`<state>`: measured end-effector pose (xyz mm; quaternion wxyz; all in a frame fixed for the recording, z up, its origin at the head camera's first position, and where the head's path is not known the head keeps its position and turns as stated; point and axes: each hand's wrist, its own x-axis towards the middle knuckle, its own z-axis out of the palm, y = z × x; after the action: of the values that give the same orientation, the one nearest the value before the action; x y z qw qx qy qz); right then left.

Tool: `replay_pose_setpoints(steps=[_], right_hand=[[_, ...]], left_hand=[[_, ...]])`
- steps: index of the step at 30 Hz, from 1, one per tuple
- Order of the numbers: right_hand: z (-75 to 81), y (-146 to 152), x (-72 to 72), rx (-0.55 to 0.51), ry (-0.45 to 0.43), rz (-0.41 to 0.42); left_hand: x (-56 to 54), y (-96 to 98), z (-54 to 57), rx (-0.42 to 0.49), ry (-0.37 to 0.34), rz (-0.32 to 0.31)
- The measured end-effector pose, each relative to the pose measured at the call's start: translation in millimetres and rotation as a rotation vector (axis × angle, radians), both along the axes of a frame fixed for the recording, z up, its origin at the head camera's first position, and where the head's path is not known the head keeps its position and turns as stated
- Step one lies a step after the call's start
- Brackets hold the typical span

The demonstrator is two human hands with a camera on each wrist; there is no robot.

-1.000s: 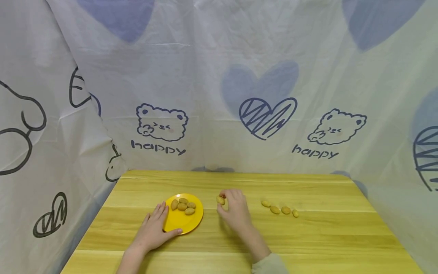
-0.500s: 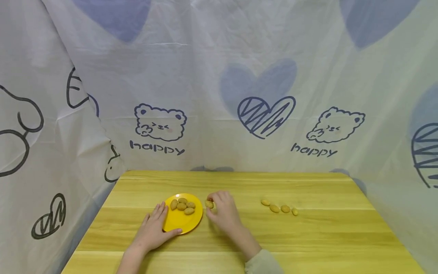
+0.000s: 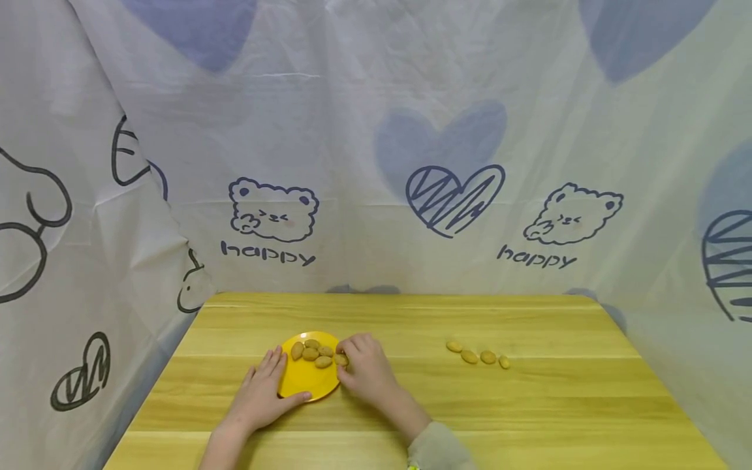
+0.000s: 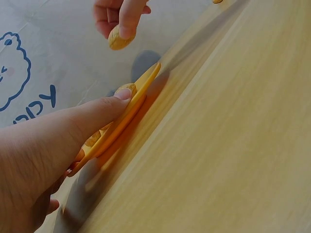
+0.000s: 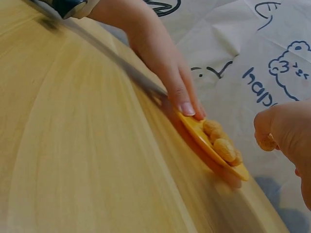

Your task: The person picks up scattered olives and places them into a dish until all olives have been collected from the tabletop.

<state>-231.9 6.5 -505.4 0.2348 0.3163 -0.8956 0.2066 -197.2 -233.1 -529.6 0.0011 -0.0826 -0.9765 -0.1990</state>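
Observation:
A yellow plate [image 3: 309, 382] lies on the wooden table with several tan, oval, rough-shelled nuts [image 3: 311, 354] grouped on its far half. My left hand [image 3: 258, 397] rests on the plate's left and near rim, its fingers straight and its thumb spread apart. Over the plate's right edge, my right hand [image 3: 369, 371] pinches one more nut [image 4: 120, 39] between thumb and fingertips. The left wrist view shows this nut raised above the rim. In the right wrist view, the right hand partly hides it.
Several more nuts [image 3: 478, 357] lie in a loose row on the table [image 3: 529, 411], right of the right hand. A pale cloth [image 3: 364, 254] printed with hearts and bears hangs behind the table and along its sides.
My right hand has moved left with the pinched nut, from the table beside the plate to over its right edge. The left hand has stayed at the plate's rim.

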Motion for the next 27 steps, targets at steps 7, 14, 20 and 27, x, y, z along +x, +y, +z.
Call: replay_pose_setpoints(steps=[7,14,20,27], right_hand=[[-5.4,-8.7,-1.8,0.050,-0.019,0.021],[-13.3,-19.2,-4.2,0.089,0.028,0.039],[-15.5,-29.3,-5.6,0.106,0.075,0.082],[-16.0,-40.6,-8.4,0.156,0.076,0.091]], left_hand=[[0.2,-0.3,-1.2,0.001,0.001,-0.001],[0.5,-0.3,2.1,-0.017,0.011,-0.007],[1.1,0.0,3.3,-0.015,0.012,-0.008],[0.9,-0.4,3.1,-0.018,0.015,-0.007]])
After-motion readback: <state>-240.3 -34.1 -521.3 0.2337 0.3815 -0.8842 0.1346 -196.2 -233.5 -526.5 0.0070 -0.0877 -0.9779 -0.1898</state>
